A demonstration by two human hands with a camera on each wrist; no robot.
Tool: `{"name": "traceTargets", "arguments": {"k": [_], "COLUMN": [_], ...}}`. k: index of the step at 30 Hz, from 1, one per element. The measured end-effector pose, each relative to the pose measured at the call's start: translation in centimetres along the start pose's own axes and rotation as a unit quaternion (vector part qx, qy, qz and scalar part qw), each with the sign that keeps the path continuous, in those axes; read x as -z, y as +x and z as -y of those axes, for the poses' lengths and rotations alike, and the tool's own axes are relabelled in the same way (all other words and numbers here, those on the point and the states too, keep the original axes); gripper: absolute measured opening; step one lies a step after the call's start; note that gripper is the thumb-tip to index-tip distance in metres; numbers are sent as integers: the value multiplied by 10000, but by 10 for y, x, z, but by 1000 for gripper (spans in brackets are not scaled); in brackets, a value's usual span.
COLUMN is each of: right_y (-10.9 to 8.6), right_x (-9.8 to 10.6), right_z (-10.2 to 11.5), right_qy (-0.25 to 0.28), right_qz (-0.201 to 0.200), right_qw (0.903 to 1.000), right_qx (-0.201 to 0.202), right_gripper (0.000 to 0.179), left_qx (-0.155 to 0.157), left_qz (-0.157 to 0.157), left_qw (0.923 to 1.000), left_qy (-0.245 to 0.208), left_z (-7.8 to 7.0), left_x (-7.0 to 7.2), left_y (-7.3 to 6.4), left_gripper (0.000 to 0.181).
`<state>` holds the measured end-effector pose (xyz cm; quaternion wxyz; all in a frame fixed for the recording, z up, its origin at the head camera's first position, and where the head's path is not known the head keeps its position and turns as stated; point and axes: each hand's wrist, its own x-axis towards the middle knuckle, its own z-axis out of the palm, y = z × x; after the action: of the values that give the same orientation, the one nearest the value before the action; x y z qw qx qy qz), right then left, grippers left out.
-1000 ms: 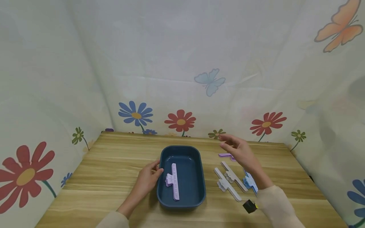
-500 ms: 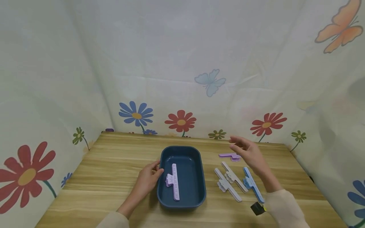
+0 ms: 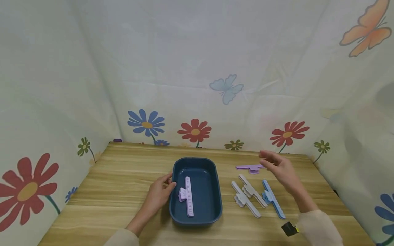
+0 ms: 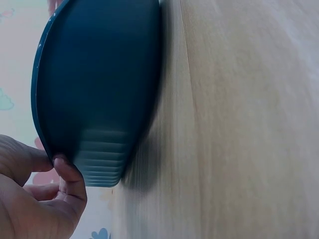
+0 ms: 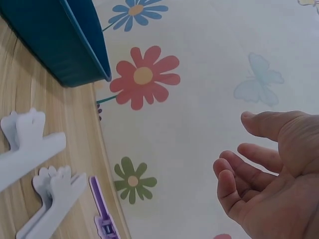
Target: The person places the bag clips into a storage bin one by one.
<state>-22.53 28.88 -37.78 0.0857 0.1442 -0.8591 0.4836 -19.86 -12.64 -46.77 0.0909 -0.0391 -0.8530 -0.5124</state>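
I'm seeing the left hand pinching the left rim of the tub, which is standing on the worktop. A lilac clip is lying inside the tub. Right of the tub, two pale clips are lying side by side, and a blue clip is lying beyond them. Also right of the tub, the right hand is hovering, its grip relaxed and holding nothing, and is covering one end of a purple clip in the head view.
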Motion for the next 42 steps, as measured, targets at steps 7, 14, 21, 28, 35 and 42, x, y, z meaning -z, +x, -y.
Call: {"name": "traceTargets", "arguments": {"k": [7, 14, 21, 28, 35, 42], "right_y": [-7, -11, -15, -20, -22, -21], "right_x": [13, 23, 32, 42, 53, 60], "right_z": [-6, -10, -16, -19, -20, -18], "right_qy": [-284, -466, -643, -819, -933, -1049], "right_qz": [-99, -157, -236, -206, -200, -156], "right_qw": [9995, 9988, 9976, 9964, 9954, 9943], "right_qx": [-40, -89, -87, -94, 2, -76], "right_gripper": [46, 47, 46, 47, 47, 48], "left_qx": [7, -25, 126, 182, 107, 37], "left_qz": [18, 33, 48, 65, 26, -3], "left_qw": [10000, 10000, 9999, 9998, 9999, 10000], "left_qy": [-18, -3, 29, 5, 16, 35], "left_z": [1, 0, 1, 1, 1, 0], "left_x": [0, 0, -2, -2, -2, 0], "left_y": [0, 0, 1, 2, 1, 0], "left_gripper": [39, 39, 39, 40, 40, 39]}}
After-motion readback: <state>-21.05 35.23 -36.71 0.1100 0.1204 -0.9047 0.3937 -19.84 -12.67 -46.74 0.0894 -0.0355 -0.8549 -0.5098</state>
